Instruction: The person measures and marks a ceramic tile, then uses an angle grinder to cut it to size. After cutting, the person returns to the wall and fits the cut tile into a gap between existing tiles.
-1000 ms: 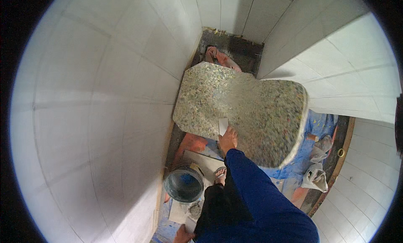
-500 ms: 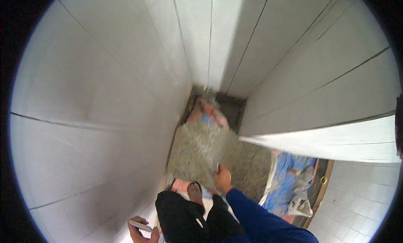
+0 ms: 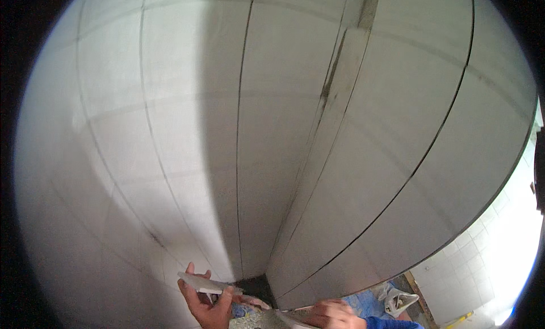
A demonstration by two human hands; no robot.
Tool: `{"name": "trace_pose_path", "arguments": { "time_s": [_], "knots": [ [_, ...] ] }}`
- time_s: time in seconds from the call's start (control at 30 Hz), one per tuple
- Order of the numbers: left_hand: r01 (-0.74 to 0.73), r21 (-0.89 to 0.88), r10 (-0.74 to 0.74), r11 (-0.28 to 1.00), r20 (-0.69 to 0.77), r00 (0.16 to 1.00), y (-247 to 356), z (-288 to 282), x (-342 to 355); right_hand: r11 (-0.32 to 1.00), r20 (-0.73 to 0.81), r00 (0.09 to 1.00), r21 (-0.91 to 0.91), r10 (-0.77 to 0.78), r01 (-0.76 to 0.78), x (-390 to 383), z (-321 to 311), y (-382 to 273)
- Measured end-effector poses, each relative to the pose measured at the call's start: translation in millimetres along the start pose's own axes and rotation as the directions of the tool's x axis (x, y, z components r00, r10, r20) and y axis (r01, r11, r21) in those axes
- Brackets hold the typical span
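Note:
My left hand (image 3: 210,303) is raised near the bottom of the tiled wall. Its thumb and fingers grip a thin, flat pale piece (image 3: 210,285), tilted slightly down to the right. Its exact kind does not show. To the right, at the lower edge, my right hand (image 3: 332,315) is closed, knuckles up. A flat pale blade-like piece (image 3: 295,320) sticks out from it to the left. The rest of that piece is hidden by the hand and the picture edge. Both hands are apart from each other, in front of the corner.
Large pale wall tiles (image 3: 170,130) with dark joints meet in a corner, with a rough dark-stained strip (image 3: 335,67) higher up. A blue sheet (image 3: 361,302) and a white plastic bag (image 3: 397,300) lie at lower right, beside a wooden edge strip (image 3: 418,298).
The view has swung up from the floor to the wall corner. My left hand has risen with the flat pale piece; my right hand has come up from over the floor.

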State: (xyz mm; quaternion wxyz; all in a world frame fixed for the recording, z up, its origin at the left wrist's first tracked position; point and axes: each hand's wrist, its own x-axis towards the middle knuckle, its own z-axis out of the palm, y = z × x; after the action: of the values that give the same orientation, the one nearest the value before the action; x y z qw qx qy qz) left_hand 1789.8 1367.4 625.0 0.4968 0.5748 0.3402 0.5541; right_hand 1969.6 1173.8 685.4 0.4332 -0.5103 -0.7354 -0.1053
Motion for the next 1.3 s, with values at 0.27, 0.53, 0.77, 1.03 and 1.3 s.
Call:
{"name": "trace_pose_path", "arguments": {
  "time_s": [0.27, 0.53, 0.77, 1.03, 1.3],
  "knots": [
    [0.061, -0.446, 0.100, 0.893, 0.331, 0.938, 162.4, 74.1, 113.4, 0.983, -0.210, 0.977, -0.172, 0.024, -0.061, 101.1, -162.8, -90.4],
    [-0.400, -0.472, 0.583, 0.786, 0.348, 0.735, 325.6, 171.0, 217.4, 0.819, -0.542, 0.805, -0.331, 0.241, -0.468, 67.8, -239.2, -162.0],
    [-0.577, -0.251, 0.626, 0.777, 0.406, 0.666, 386.6, 223.7, 246.4, 0.530, -0.702, 0.567, -0.311, 0.432, -0.789, 11.7, -269.1, -207.6],
    [-0.715, -0.255, 0.739, 0.650, 0.431, 0.518, 398.5, 239.6, 279.4, 0.398, -0.782, 0.497, -0.348, 0.375, -0.849, 17.6, -270.1, -206.1],
    [-0.710, -0.346, 0.778, 0.613, 0.422, 0.466, 381.1, 255.1, 288.9, 0.345, -0.879, 0.394, -0.294, 0.268, -0.891, 57.0, -242.7, -206.9]
  ]
}}
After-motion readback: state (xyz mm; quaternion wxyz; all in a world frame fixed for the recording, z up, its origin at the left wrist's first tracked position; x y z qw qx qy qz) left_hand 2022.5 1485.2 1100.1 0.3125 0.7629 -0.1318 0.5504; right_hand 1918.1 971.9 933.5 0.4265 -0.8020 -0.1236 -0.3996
